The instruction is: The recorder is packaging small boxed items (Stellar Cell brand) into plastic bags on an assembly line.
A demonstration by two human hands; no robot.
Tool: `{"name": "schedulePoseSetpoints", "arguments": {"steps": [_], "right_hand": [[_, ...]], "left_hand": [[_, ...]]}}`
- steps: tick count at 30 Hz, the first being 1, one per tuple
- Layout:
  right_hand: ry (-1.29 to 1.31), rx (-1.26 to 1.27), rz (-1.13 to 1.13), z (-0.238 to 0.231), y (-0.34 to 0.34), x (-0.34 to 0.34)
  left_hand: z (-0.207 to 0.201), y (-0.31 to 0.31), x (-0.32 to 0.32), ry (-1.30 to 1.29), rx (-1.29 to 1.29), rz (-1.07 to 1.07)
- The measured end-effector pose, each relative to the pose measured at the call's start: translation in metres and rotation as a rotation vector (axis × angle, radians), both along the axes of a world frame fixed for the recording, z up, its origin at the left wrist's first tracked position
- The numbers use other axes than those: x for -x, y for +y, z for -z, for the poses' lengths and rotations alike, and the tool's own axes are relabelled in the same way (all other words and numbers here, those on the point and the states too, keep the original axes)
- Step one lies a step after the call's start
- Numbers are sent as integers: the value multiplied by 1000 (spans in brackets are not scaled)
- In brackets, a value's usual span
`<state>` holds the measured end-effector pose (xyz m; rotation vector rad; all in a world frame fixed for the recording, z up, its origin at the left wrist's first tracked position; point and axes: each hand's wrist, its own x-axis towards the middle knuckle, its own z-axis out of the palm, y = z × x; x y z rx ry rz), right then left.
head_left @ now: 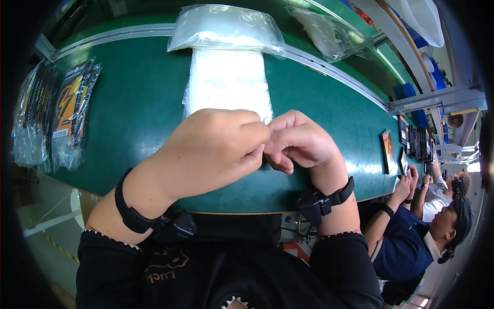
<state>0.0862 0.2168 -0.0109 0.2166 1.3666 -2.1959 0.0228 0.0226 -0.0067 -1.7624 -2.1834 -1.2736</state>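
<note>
Green bench top point(118, 98): smooth, hard, faintly glossy. Dull silver metal rail point(118, 35) along far side. Mid-bench, straight ahead of both hands: flat, roughly rectangular stack of clear bags point(229, 77), thin film, milky white where layered, side edges crinkled, strong glare on top. Overlapping its far end: plump clear plastic pack point(224, 26), wrinkled, shiny. Further right, crumpled clear bundle point(327, 33), loose and creased.

Left end of bench: row of dark film-wrapped packages point(33, 110), flat, packed close, film baggy at near ends. Just beside: black-and-orange package point(69, 105), yellow bolt graphic, same crinkly wrap.

Left hand point(213, 134): bent at wrist, knuckles up, thumb and fingers bunched together. Right hand point(301, 139): fingers curled, thumb drawn in. Fingertips of both meeting at near end of stack. Cannot tell if clamped on film or just pressed together. Black strap plus boxy device on each wrist.

Hidden: near end of stack, behind hands; left fingertips, mostly behind own fingers. Layer count hard to make out through glare. At right, co-worker point(406, 247) in navy top, hands raised near bench, held item too small to tell. Shelving beyond: squeezed, cut off at dark rim.
</note>
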Motion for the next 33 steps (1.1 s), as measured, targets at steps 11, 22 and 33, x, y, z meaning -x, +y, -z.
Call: {"name": "schedulePoseSetpoints", "arguments": {"steps": [11, 22, 33], "right_hand": [[4, 142, -19, 2, 4, 1], [-25, 143, -32, 6, 3, 1], [-34, 154, -40, 8, 0, 1]], "left_hand": [[1, -4, 7, -118, -41, 102], [1, -6, 5, -34, 9, 93], [3, -1, -2, 26, 8, 19]]}}
